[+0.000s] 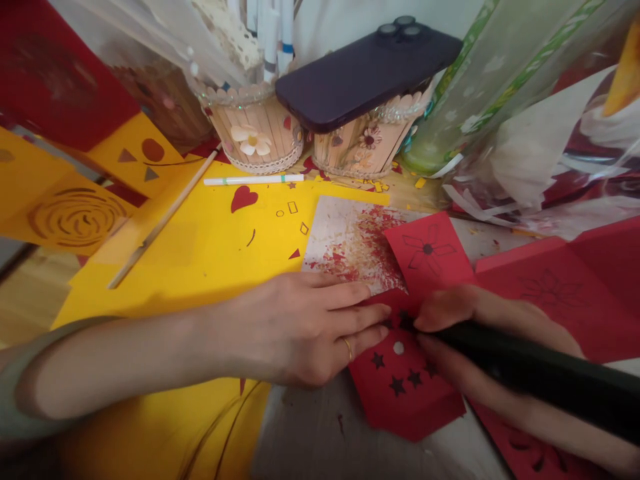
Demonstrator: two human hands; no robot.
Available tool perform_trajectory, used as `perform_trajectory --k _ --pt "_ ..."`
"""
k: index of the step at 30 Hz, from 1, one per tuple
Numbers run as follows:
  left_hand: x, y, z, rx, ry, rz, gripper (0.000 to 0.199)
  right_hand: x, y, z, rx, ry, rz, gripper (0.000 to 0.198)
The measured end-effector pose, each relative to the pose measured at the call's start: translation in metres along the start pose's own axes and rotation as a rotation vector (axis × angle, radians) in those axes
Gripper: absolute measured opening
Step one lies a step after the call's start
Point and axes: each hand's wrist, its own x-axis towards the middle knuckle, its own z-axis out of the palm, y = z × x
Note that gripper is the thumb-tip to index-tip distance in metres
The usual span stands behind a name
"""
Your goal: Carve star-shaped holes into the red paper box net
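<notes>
A red paper (407, 407) with several dark star shapes and a pale round spot lies in front of me. My left hand (320, 327) rests flat on its left side, fingers stretched out, a ring on one finger. Between the closed fingers of my right hand (480, 327) is a thick black pen-like tool (530, 363). Its tip is at the paper near a star, hidden by my fingertips, so I cannot tell what kind it is. Just beyond, a smaller red card (430, 250) bears a drawn flower.
Yellow paper (200, 260) with small drawn shapes, a red heart (244, 199) and a white stick (253, 180) spreads leftward. At the back, a dark phone (365, 73) rests on a decorated stick cup (367, 143), beside another cup (255, 130) holding markers. Folded red paper (550, 287) lies right.
</notes>
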Motion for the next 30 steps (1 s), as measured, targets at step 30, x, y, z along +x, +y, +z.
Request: perform_trajectory --k 30 --pt "0.0041 0.0018 -0.0012 -0.002 0.037 -0.023 0.033 0.0011 0.0045 0.0025 0.008 -0.046 -0.049 0.022"
